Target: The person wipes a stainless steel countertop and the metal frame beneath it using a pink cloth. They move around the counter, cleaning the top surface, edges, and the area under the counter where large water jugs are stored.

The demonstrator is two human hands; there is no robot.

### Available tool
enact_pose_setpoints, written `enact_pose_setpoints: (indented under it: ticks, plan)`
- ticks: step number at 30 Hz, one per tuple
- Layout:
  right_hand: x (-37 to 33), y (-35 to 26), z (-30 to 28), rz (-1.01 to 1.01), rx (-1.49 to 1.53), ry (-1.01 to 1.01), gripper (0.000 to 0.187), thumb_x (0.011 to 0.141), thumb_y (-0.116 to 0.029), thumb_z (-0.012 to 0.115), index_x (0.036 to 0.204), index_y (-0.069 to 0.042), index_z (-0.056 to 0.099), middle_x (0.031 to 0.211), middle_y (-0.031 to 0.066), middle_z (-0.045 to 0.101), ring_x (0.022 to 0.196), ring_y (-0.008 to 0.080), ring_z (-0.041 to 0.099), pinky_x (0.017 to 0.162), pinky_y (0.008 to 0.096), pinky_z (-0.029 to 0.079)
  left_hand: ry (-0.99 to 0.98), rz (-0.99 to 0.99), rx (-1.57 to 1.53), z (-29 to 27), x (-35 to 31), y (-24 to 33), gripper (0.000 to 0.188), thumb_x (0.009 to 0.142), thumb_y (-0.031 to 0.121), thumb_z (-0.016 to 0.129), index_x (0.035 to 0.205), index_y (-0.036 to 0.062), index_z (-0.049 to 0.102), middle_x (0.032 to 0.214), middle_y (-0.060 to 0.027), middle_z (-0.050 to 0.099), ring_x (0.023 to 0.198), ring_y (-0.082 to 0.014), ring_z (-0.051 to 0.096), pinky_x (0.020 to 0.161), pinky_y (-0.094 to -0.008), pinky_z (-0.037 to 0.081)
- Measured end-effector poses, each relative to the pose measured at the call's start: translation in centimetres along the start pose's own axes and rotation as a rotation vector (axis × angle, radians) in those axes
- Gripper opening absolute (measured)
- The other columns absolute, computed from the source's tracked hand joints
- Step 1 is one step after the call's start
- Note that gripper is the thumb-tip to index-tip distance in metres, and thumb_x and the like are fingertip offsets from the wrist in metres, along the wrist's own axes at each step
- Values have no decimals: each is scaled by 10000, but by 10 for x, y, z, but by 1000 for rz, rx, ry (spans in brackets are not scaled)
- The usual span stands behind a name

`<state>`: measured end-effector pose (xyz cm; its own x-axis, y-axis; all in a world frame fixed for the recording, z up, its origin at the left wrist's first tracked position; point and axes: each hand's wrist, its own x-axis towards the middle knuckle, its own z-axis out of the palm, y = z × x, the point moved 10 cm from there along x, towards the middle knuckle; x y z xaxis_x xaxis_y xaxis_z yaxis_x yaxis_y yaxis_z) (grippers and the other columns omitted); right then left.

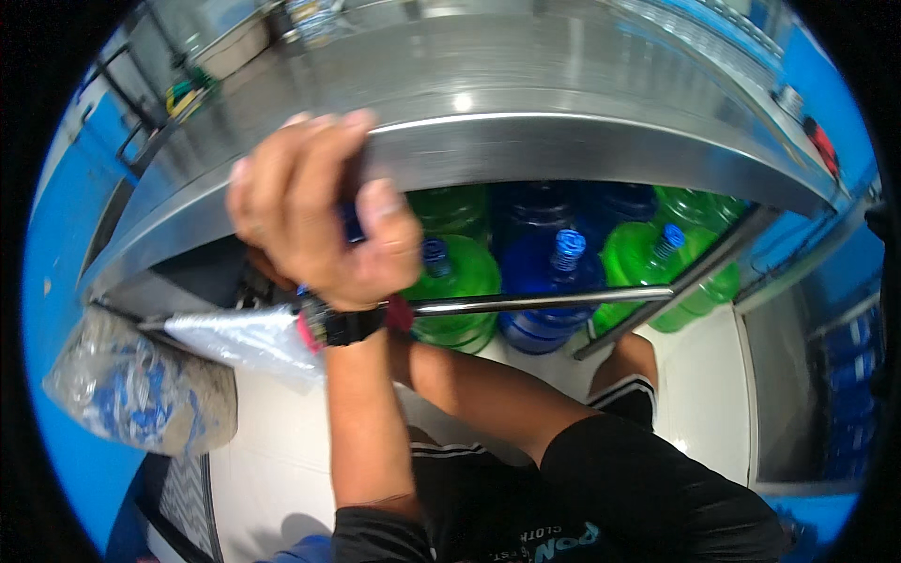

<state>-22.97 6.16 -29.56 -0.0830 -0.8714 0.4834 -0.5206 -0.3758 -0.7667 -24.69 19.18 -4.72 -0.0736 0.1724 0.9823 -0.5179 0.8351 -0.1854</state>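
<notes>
Left grip (324, 211): blurred, thumb most of all; contact with tabletop (563, 150) edge unclear. Dark patch between thumb and fingers, identity not resolved. Right forearm (488, 394) passes behind the left wrist; right grip hidden there, its state unreadable. Jugs (456, 281) under the tabletop: rear ones partly covered by its front edge and by the nearer jugs; metal rail (544, 302) crosses the front ones. Clear bag (141, 389): contents, bluish, too indistinct to name. Beige bin (235, 47): cut off at upper rim. Blue item (305, 549): cut off by lower edge, kind unknown.
</notes>
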Motion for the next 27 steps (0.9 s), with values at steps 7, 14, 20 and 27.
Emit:
enact_pose_setpoints:
  ticks: [7,14,20,27]
  plan:
    - [-93,44,-182,35,-852,-381,317,707,-200,795,992,-119,682,858,121,714,874,303,716,767,443,524,147,-57,-175,-1,-2,-6,381,971,320,616,1219,52,727,1181,-98,673,1158,-265,625,1126,-437,370]
    - [-172,62,-358,1,-1090,-8,316,627,-100,774,918,-82,653,827,93,650,853,310,624,800,424,422,-6,-30,-87,0,-2,-1,352,973,202,609,1244,-3,697,1231,-174,617,1195,-315,611,1062,-428,480]
    - [-95,28,-193,4,-1006,-88,254,730,-300,766,886,-131,657,796,91,676,838,308,670,772,439,478,30,-41,-64,0,-2,2,379,941,246,581,1198,-2,707,1206,-165,592,1141,-288,591,1041,-417,468]
    - [-8,0,24,-134,-733,-89,214,899,-218,570,988,-62,686,792,142,707,851,326,697,802,468,482,62,-118,-93,-1,-1,-5,376,933,293,603,1202,60,725,1187,-121,656,1154,-280,607,1150,-463,326]
